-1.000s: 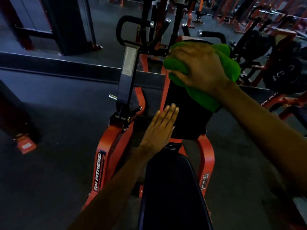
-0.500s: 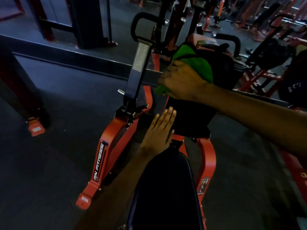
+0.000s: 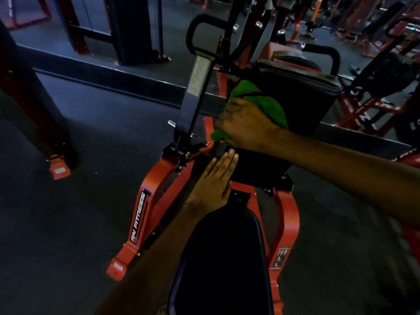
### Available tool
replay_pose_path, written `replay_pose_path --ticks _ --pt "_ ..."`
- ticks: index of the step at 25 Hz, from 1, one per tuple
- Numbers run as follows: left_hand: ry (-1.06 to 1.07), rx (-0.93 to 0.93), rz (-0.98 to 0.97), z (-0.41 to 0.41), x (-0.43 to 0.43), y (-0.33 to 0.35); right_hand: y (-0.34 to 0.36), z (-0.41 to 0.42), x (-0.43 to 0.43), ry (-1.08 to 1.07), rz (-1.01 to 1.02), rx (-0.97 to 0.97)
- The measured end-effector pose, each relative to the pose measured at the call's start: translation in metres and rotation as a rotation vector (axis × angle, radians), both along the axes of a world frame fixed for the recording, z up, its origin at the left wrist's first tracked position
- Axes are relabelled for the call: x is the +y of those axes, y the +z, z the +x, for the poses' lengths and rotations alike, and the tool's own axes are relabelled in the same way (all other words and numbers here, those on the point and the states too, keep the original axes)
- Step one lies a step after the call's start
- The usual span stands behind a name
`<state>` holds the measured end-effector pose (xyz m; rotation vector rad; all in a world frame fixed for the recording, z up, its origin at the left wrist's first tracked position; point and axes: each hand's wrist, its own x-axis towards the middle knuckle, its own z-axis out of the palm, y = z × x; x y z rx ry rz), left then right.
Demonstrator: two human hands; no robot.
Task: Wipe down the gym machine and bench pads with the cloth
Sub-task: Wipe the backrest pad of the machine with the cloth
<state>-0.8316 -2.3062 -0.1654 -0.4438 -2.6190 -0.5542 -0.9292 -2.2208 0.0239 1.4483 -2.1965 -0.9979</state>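
An orange-framed gym machine [image 3: 159, 178] stands in front of me with a black upright chest pad [image 3: 302, 105] and a black seat pad [image 3: 222, 258] below it. My right hand [image 3: 247, 123] grips a green cloth [image 3: 261, 103] and presses it against the left side of the chest pad. The cloth's lower end pokes out under my fingers. Flat and with straight fingers, my left hand [image 3: 216, 183] rests on the lower left edge of the chest pad, just above the seat pad.
A black lever arm with a white label [image 3: 197, 87] rises just left of the cloth. Black handles [image 3: 200, 26] curve above the pad. A low mirror edge [image 3: 113, 83] crosses behind. More orange machines [image 3: 375, 105] crowd the right; dark floor lies left, beside a column foot [image 3: 59, 171].
My right hand has dragged the cloth from the top of the chest pad down its left side. The left hand stays flat in the same place. The view has shifted right.
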Motion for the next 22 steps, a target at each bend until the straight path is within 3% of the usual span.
replay_pose_path --ticks 3,6,9,15,17,20,22 --pt "0.034 0.005 0.012 0.002 0.008 -0.006 -0.005 0.004 -0.021 -0.048 -0.024 0.142" --pt "0.069 -0.024 0.017 0.009 0.018 -0.023 -0.018 0.008 -0.042 -0.219 0.155 -0.040" --pt "0.070 -0.037 0.020 0.011 0.020 -0.027 -0.023 0.011 -0.036 -0.214 0.172 -0.069" --pt "0.038 -0.042 0.015 0.014 0.013 -0.016 -0.005 -0.004 -0.015 0.008 -0.095 0.018" --pt "0.020 -0.057 0.033 0.015 0.011 -0.013 0.003 -0.010 0.002 0.069 -0.243 0.131" --pt "0.006 -0.077 0.053 0.016 0.010 -0.010 0.016 -0.016 0.036 0.135 -0.539 0.136" --pt "0.008 -0.066 0.065 0.016 0.009 -0.010 0.024 -0.014 0.042 0.064 -0.675 0.180"
